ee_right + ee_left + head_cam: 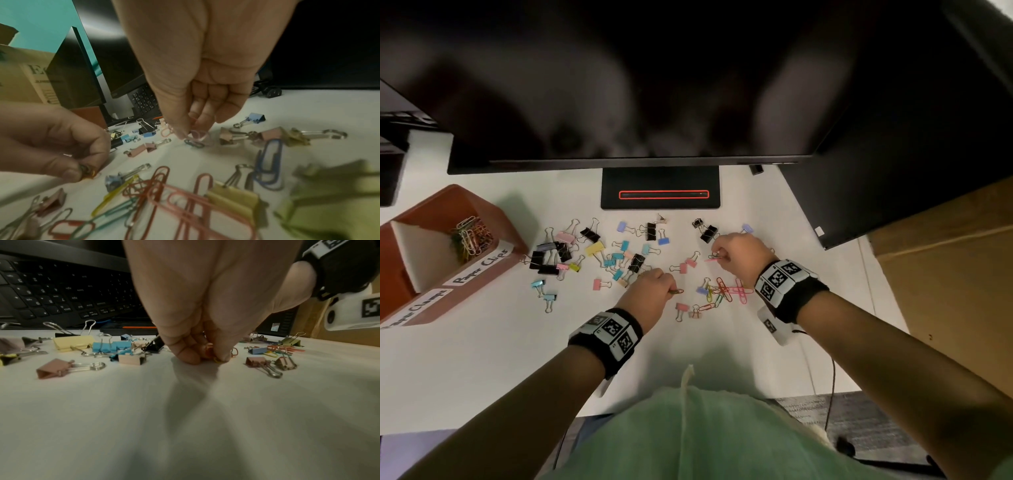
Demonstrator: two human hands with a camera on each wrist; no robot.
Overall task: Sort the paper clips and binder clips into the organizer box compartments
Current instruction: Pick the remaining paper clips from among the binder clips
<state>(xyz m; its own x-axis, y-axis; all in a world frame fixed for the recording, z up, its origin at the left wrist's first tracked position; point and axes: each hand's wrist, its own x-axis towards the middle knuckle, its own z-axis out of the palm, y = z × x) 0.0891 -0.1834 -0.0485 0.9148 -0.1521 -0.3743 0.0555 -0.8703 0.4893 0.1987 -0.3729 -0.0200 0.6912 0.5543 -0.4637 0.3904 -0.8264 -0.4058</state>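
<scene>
My left hand (670, 290) pinches a few small paper clips (216, 359) against the white desk, fingers curled. Further back, my right hand (718, 255) pinches a pink paper clip (197, 134), with a dark green one (194, 143) right under its fingertips. A heap of coloured paper clips (726, 292) lies between the two hands. Several binder clips (592, 251) in black and pastel colours are scattered to the left. At far left stands the red-brown organizer box (493, 219). Its compartment labelled "Paper Clips" holds several paper clips (470, 237).
A dark monitor hangs over the back of the desk, its stand base (660, 190) just behind the clips. A keyboard (61, 293) lies under it. A cardboard box (945, 291) stands off the desk's right edge. The desk's near edge is at my body.
</scene>
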